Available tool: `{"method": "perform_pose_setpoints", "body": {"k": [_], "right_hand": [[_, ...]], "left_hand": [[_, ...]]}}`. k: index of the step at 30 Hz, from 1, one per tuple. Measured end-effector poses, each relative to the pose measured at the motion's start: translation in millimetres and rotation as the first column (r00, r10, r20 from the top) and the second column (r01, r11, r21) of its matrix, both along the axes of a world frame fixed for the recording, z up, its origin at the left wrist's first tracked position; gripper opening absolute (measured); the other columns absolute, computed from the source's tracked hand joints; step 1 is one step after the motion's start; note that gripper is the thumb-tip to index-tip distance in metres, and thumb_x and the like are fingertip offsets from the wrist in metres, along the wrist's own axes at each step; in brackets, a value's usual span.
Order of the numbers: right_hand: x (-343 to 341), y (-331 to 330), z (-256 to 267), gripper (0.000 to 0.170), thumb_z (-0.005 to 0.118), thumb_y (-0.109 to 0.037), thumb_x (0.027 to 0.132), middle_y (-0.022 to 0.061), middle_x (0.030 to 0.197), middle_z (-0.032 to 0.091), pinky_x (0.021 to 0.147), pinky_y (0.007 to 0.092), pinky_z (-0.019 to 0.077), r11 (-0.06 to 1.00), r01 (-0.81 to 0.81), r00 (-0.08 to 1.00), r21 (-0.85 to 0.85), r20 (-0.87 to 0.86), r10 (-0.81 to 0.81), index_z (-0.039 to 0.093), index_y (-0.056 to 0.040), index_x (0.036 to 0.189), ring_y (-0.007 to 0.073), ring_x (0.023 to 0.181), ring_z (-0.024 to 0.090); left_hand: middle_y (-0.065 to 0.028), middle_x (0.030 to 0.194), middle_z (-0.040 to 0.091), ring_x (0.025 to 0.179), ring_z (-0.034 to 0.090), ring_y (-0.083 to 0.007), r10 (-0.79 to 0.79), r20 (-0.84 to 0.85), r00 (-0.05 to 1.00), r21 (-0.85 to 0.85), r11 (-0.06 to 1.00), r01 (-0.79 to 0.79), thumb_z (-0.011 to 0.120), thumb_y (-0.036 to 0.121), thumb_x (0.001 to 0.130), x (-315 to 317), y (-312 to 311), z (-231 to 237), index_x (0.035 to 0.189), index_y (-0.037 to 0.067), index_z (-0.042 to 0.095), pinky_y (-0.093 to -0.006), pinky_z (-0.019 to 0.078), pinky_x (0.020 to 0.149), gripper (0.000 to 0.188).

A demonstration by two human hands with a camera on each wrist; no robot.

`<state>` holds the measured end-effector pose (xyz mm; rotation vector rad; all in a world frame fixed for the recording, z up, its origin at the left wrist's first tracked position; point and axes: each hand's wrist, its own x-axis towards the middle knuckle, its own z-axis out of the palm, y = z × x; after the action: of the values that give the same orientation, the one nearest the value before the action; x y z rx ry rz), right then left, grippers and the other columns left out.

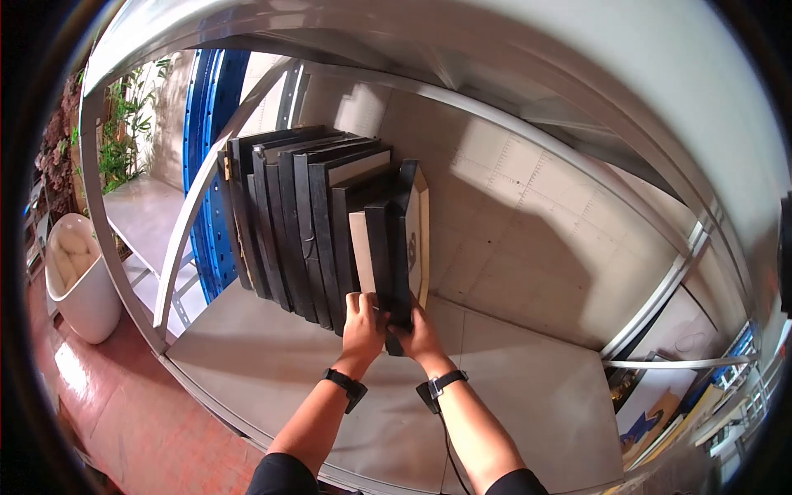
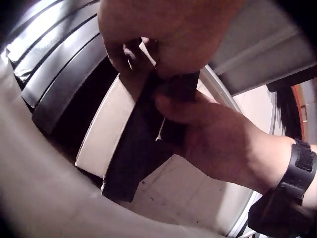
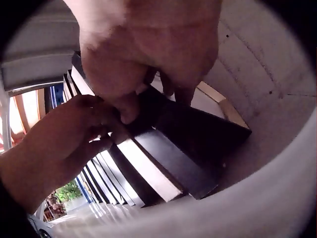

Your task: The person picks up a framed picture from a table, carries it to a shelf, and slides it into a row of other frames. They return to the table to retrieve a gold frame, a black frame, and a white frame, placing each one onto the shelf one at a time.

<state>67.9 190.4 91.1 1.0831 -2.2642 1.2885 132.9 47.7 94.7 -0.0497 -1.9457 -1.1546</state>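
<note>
Several picture frames stand upright on the metal shelf board. At the right end of the row is a black picture frame [image 1: 398, 256], its pale inner side facing right, beside a cream-edged frame [image 1: 361, 252]. My left hand [image 1: 363, 332] grips the lower edges of these two from the left, fingers at the cream side. From the right, my right hand [image 1: 419, 337] holds the black frame, thumb on its front edge and fingers round its right side, seen in the right wrist view [image 3: 184, 91]. The two thumbs are close together. Some fingertips are hidden behind the frames.
A row of black frames [image 1: 285, 239] leans close on the left. Silver shelf posts [image 1: 186, 214] and an overhead shelf enclose the space, with a pale back panel [image 1: 511, 231] behind. A white tub [image 1: 82, 289] stands on the floor left; more pictures [image 1: 660, 388] lean at right.
</note>
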Motion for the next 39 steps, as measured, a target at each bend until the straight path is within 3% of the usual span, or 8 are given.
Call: {"method": "perform_pose_setpoints", "body": {"k": [4,10,12,15,17,31,34,39], "right_hand": [[-0.6,5.0,1.5,0.091,0.077,-0.006,0.075,0.0252,0.150,0.036,0.110,0.0396,0.0387,0.995,-0.100,0.995,-0.029,0.002,0.100,0.026,-0.0011,0.150,0.0380,0.137,0.040],[13.0,16.6,11.2,0.098,0.079,-0.015,0.076,0.0254,0.156,0.025,0.117,0.0413,0.0299,0.979,-0.087,0.996,0.184,0.047,0.079,0.021,-0.0015,0.153,0.0390,0.144,0.027],[12.5,22.3,11.0,0.103,0.080,-0.021,0.076,0.0248,0.159,0.018,0.118,0.0430,0.0264,0.920,0.034,0.997,0.391,0.047,-0.057,0.016,-0.0033,0.154,0.0409,0.146,0.019],[-5.6,26.7,-27.4,0.107,0.080,-0.024,0.077,0.0241,0.160,0.013,0.119,0.0439,0.0239,0.954,-0.058,0.990,0.295,0.137,0.018,0.009,-0.0049,0.155,0.0419,0.147,0.014],[-18.8,27.1,-33.3,0.108,0.079,-0.024,0.078,0.0243,0.160,0.015,0.119,0.0434,0.0235,0.957,-0.115,0.983,0.266,0.170,0.071,0.007,-0.0052,0.156,0.0412,0.147,0.016],[-11.3,31.5,-24.8,0.110,0.080,-0.025,0.078,0.0249,0.158,0.020,0.118,0.0384,0.0254,0.961,-0.158,0.966,0.226,0.238,0.102,0.005,-0.0022,0.155,0.0355,0.148,0.021],[-6.4,46.2,-15.9,0.109,0.080,-0.024,0.078,0.0242,0.158,0.022,0.118,0.0371,0.0256,0.930,-0.227,0.936,0.290,0.330,0.125,0.007,-0.0008,0.155,0.0339,0.147,0.024],[-21.2,71.7,-47.2,0.098,0.078,-0.029,0.080,0.0260,0.153,0.032,0.115,0.0375,0.0309,0.884,-0.081,0.982,0.460,0.187,-0.008,0.019,0.0023,0.152,0.0362,0.142,0.032]], "left_hand": [[-0.0204,0.111,0.048,0.102,0.054,-0.0425,-0.018,0.001,1.000,-0.041,0.999,0.018,0.064,0.000,0.082,6.1,-5.2,-1.2,0.116,0.001,0.046,-0.0464,0.0525,0.080,0.038],[-0.0212,0.115,0.048,0.109,0.051,-0.0436,-0.004,-0.076,0.997,0.040,0.999,0.007,0.065,0.000,0.080,12.8,-21.0,0.5,0.119,0.001,0.046,-0.0450,0.0475,0.089,0.043],[-0.0195,0.135,0.043,0.129,0.039,-0.0407,0.228,-0.102,0.968,-0.106,0.965,-0.238,0.072,0.008,0.078,14.8,-33.3,10.6,0.134,0.006,0.044,-0.0510,0.0325,0.106,0.062],[-0.0224,0.154,0.025,0.142,0.024,-0.0417,0.258,-0.017,0.966,-0.196,0.946,-0.257,0.079,0.018,0.075,21.5,-50.1,32.6,0.151,0.010,0.029,-0.0511,0.0248,0.114,0.091],[-0.0248,0.160,0.013,0.147,0.015,-0.0449,0.185,0.036,0.982,-0.266,0.949,-0.169,0.082,0.022,0.074,17.4,-63.4,38.2,0.155,0.009,0.022,-0.0507,0.0227,0.117,0.102],[-0.0233,0.160,0.013,0.147,0.017,-0.0427,0.155,0.055,0.986,-0.320,0.938,-0.130,0.079,0.020,0.077,23.7,-65.2,35.3,0.155,0.013,0.023,-0.0446,0.0265,0.118,0.096],[-0.0224,0.160,0.014,0.146,0.019,-0.0419,0.126,0.086,0.988,-0.348,0.933,-0.088,0.077,0.018,0.079,27.1,-72.0,31.4,0.155,0.013,0.023,-0.0441,0.0270,0.118,0.094],[-0.0215,0.159,0.017,0.145,0.024,-0.0402,0.079,0.102,0.992,-0.326,0.944,-0.042,0.076,0.017,0.080,34.4,-73.1,28.6,0.154,0.012,0.024,-0.0435,0.0292,0.117,0.091]]}}
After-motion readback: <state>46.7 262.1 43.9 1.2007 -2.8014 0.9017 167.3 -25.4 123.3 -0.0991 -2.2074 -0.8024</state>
